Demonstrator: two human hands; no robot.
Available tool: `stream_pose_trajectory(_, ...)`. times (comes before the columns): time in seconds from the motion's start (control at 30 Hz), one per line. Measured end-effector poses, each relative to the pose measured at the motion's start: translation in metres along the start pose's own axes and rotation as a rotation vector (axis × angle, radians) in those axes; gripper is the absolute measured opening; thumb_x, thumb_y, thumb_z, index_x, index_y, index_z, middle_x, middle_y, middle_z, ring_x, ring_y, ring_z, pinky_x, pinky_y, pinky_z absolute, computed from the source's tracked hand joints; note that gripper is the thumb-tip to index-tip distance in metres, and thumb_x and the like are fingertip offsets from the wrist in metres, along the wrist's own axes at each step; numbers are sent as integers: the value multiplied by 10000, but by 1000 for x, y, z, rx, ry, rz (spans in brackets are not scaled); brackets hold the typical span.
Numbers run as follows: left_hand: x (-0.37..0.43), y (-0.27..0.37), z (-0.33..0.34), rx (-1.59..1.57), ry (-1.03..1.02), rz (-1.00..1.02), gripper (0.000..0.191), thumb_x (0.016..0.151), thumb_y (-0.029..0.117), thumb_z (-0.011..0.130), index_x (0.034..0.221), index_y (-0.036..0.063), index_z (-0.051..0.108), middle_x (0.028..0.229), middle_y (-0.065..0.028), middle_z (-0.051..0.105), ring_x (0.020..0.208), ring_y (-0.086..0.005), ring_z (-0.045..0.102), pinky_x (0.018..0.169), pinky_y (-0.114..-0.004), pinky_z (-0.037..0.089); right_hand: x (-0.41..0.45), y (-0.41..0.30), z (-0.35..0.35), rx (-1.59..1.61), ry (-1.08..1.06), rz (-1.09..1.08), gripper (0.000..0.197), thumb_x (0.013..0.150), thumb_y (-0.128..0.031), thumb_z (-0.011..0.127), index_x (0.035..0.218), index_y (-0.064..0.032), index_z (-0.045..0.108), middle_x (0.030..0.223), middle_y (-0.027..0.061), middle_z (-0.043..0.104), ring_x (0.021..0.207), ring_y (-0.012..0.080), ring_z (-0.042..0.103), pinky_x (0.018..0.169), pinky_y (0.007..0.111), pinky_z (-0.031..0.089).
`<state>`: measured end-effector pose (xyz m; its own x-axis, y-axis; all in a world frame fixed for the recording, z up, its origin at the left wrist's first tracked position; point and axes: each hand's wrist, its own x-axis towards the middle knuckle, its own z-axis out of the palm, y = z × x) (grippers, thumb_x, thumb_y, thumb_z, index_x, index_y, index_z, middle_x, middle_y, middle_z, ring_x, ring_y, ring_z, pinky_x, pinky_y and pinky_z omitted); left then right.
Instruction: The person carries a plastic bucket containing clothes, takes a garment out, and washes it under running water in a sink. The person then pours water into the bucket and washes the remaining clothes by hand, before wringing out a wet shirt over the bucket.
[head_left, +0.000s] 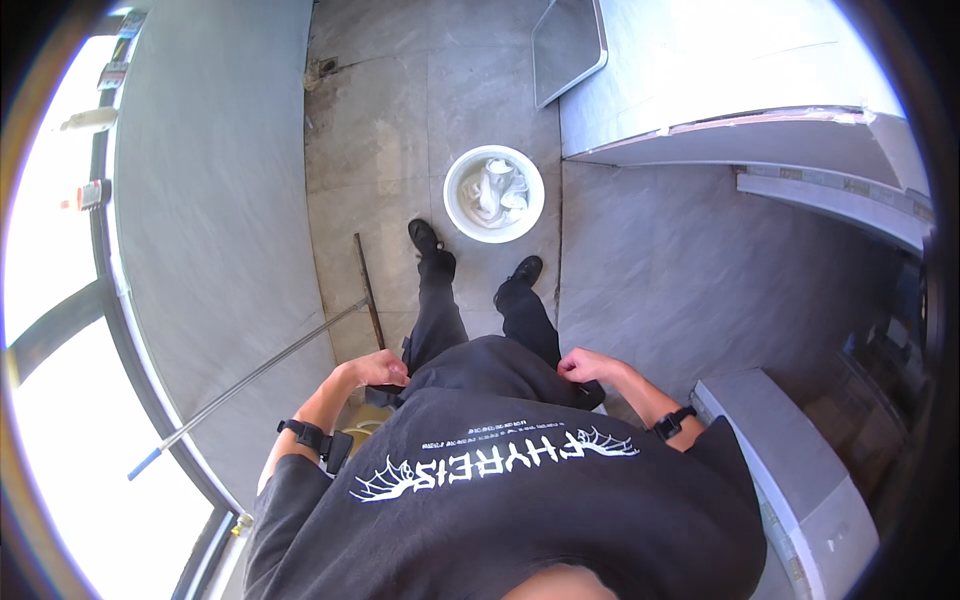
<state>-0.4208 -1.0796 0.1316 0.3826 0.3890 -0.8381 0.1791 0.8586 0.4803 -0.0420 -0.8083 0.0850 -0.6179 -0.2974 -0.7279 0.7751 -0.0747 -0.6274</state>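
My left hand (381, 367) is at my left hip, its fingers curled and pinching black clothing. At the other hip my right hand (592, 365) has its fingers closed on the black clothing too. Whether each holds the shirt hem or the black trousers (439, 300) cannot be made out. On the floor just beyond my shoes stands a round white basin (452, 204), apart from both hands. White cloth (491, 191) lies bunched and wet inside it.
A floor squeegee (262, 367) leans against the wall at left. Bottles (91, 195) stand on the window ledge. A framed panel (566, 52) leans on a white block (675, 67) ahead right. A floor step (559, 225) runs right of the basin; a grey ledge (780, 427) is nearer.
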Motion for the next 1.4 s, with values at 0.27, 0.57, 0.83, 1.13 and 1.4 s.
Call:
stream_pose_trajectory(0.27,43,-16,-101,248,-549,-235,298,781,322,667,803,26,678,708,-40,648,602,-126,580,566,-262,467,69,-80,-14,-91,-35,-106,103,728,-117,626,742,-22,663,649,36,632,569,116,562,554,294,455)
stream_pose_trajectory(0.57,400,29,-249,549,330,428,278,811,191,488,1022,56,606,907,-163,636,848,-301,611,823,-408,460,380,62,-226,98,654,148,262,771,-116,555,1009,-10,586,687,115,593,529,198,596,464,313,499)
stream_pose_trajectory(0.83,583,1,-270,1263,260,86,426,773,215,535,1198,199,554,1240,-88,497,1211,-293,406,985,-578,297,531,108,-269,-372,1061,558,629,744,-262,652,1294,-98,395,1311,242,366,1138,417,470,939,440,421)
stream_pose_trajectory(1.13,639,-26,-286,1184,357,144,425,815,267,478,1225,179,548,1366,-115,415,1301,-287,328,1029,-601,184,552,159,-314,-433,915,441,326,709,-222,639,978,-40,649,1093,220,598,1042,353,572,861,417,479)
stream_pose_trajectory(1.4,607,11,-289,345,79,101,453,812,317,490,1178,54,540,1205,-183,545,1091,-336,542,854,-516,442,498,138,-269,-140,945,40,269,679,-184,671,887,-29,598,859,164,627,832,260,615,720,342,493)
